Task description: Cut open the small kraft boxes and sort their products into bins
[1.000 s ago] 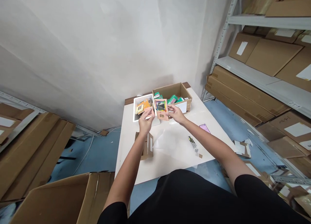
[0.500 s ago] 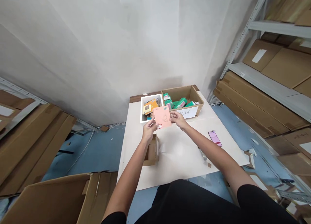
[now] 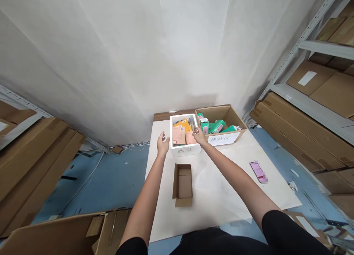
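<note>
A pink booklet [image 3: 178, 135] with a small red mark in its corner lies on top in the white box [image 3: 184, 150]. A second pink piece [image 3: 190, 138] shows beside it, next to an orange packet [image 3: 184, 124]. My left hand [image 3: 163, 144] is just off the box's left side, its fingers apart and nothing in them. Over the right rim of that box is my right hand [image 3: 199, 137], fingers loosely spread near the second pink piece; I see nothing gripped in it. An open small cardboard box [image 3: 184, 181] stands on the table in front of both hands.
A larger cardboard box [image 3: 235, 118] with green-and-white packets [image 3: 218, 126] adjoins the white box on its right. A phone [image 3: 257, 172] lies on the white table [image 3: 221, 207]. Shelves with cartons [image 3: 309, 78] rise at right; a big open carton [image 3: 69, 233] stands at lower left.
Both hands have let go of the pink booklet, which now lies in the white box. The hands have moved apart, and the view has shifted, uncovering the small cardboard box.
</note>
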Available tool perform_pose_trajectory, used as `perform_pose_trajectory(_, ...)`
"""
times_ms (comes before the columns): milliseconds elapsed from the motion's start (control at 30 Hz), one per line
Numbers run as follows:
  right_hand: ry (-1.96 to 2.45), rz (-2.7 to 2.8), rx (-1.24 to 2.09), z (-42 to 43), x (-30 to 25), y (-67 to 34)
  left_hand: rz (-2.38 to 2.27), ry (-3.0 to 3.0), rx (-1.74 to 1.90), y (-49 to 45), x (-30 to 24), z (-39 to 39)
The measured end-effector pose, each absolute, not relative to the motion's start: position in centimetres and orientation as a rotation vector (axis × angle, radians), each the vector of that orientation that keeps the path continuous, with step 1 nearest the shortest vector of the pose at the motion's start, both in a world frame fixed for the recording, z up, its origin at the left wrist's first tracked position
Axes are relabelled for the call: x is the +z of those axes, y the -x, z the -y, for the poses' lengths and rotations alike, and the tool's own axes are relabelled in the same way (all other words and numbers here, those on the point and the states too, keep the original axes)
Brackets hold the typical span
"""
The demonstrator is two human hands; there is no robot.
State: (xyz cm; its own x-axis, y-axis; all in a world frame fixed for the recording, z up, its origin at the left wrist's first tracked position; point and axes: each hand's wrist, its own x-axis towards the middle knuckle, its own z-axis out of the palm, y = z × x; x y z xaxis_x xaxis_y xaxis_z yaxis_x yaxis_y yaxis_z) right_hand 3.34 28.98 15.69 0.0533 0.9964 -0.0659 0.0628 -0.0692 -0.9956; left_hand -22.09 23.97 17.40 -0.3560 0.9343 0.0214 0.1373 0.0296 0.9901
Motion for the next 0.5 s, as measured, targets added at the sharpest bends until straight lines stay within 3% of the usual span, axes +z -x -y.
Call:
perform_pose_trajectory(233, 1.514, 1.374, 1.107, -19.4, 6.8, -9.5, -1.560, -1.214, 1.230, 21.6, 12.3, -16.5)
perform_pose_trajectory(500, 1.880, 1.456, 0.991, -6.8, -0.1, -18.7, -1.437, -1.398, 0.888, 11.3, 6.4, -11.1)
